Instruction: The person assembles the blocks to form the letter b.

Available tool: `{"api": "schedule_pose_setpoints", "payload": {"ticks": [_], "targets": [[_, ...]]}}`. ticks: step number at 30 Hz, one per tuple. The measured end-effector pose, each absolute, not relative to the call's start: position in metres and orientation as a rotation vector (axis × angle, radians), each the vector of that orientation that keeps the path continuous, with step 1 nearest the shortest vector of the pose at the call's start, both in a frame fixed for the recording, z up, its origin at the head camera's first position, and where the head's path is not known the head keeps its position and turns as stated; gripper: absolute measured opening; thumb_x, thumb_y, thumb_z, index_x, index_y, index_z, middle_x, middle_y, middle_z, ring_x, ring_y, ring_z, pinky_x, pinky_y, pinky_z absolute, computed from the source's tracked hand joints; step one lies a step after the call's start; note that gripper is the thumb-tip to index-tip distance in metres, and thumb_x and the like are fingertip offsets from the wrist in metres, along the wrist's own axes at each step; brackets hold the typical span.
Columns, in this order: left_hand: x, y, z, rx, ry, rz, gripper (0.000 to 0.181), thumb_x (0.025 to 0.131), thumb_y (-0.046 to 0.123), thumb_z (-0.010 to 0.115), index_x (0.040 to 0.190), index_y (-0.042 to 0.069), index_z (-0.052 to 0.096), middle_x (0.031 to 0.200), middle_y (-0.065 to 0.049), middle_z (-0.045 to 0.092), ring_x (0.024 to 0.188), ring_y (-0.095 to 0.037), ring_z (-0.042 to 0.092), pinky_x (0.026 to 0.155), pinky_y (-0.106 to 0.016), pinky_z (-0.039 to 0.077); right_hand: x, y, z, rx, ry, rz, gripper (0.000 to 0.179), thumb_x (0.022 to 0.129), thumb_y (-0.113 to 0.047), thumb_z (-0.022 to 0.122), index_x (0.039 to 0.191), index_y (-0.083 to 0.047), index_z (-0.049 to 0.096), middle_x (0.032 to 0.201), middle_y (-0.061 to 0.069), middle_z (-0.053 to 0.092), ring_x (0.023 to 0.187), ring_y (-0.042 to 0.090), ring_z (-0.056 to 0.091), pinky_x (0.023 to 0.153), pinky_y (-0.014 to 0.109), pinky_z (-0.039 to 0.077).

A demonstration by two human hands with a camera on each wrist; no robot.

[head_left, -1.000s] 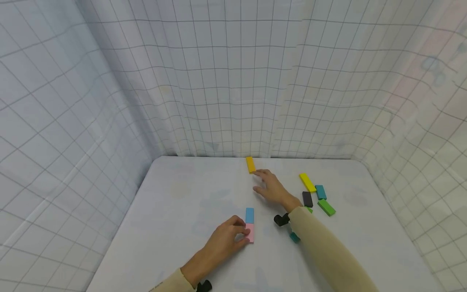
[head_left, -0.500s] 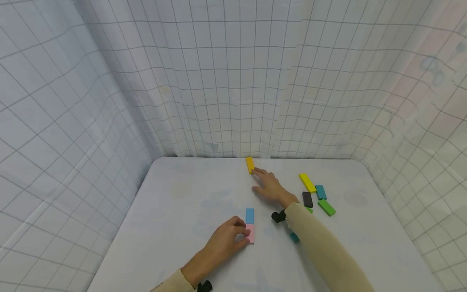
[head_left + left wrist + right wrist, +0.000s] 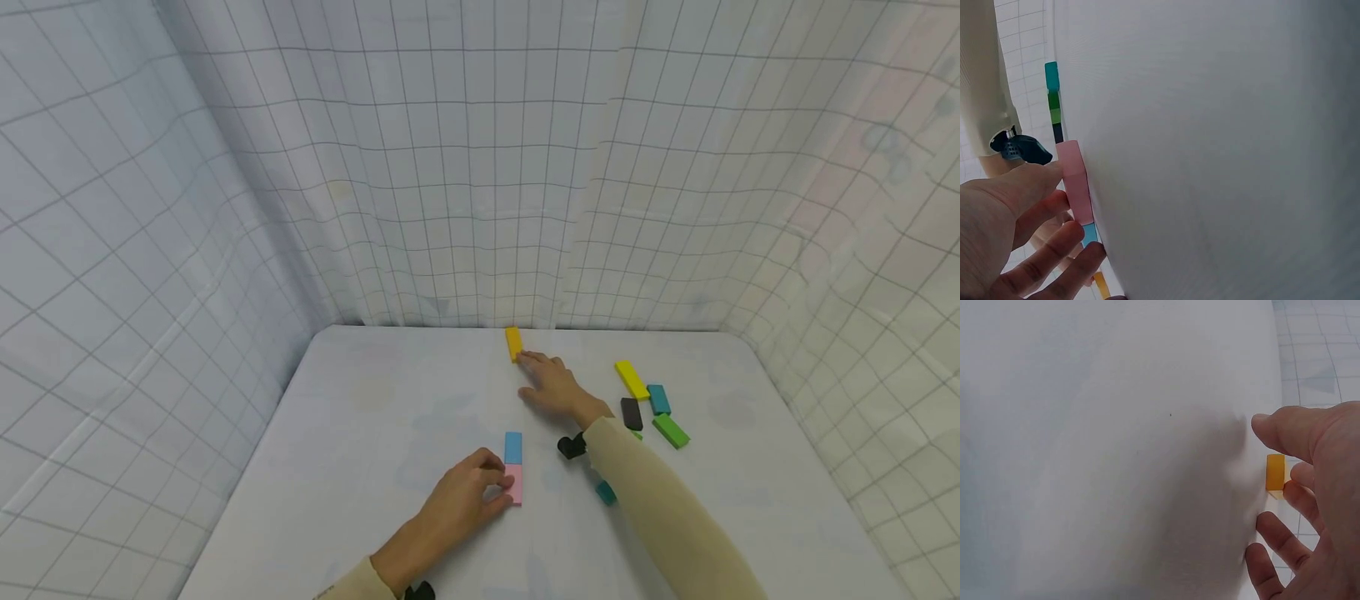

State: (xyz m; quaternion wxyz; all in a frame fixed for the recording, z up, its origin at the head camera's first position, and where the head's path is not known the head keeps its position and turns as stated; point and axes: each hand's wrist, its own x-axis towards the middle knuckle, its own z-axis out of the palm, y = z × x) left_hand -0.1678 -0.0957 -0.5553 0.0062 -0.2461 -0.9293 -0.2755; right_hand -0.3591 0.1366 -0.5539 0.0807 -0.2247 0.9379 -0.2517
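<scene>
A: Left hand?
B: Loosely bent; pink block is touched by its fingertips. Blue block is butted against pink's far end.
A: Right hand?
B: Spread wide; orange block is seen at its fingertips, near the tabletop's far edge.

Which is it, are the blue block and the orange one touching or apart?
Apart. The head view shows bare white table between the blue block and the orange block, which lies near the far edge.
</scene>
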Motion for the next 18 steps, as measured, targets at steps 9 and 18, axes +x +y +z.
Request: {"api": "schedule_pose_setpoints", "payload": {"ticks": [9,18], "targets": [[-0.167,-0.095,-0.555,-0.761,-2.924,-0.852,0.019,0.099,0.022,0.096,0.117,0.014,0.094,0.124,-0.001,0.078,0.11,-0.017,0.078,0.098,-0.037,0.07,-0.352,0.139,-0.559,-0.696,2.839,-0.734,0.067,0.113,-0.023,0.074,0.175,-0.009,0.052,0.184,0.015,0.046,0.159,0.052,0.05,0.13,0.074,0.045],[-0.168,-0.095,-0.557,-0.772,-2.903,-0.833,0.018,0.099,0.021,0.096,0.116,0.014,0.094,0.124,-0.002,0.077,0.11,-0.018,0.079,0.098,-0.037,0.07,-0.343,0.14,-0.557,-0.705,2.872,-0.665,0.062,0.113,-0.023,0.075,0.172,-0.011,0.057,0.182,0.013,0.049,0.155,0.051,0.055,0.125,0.074,0.05]]}}
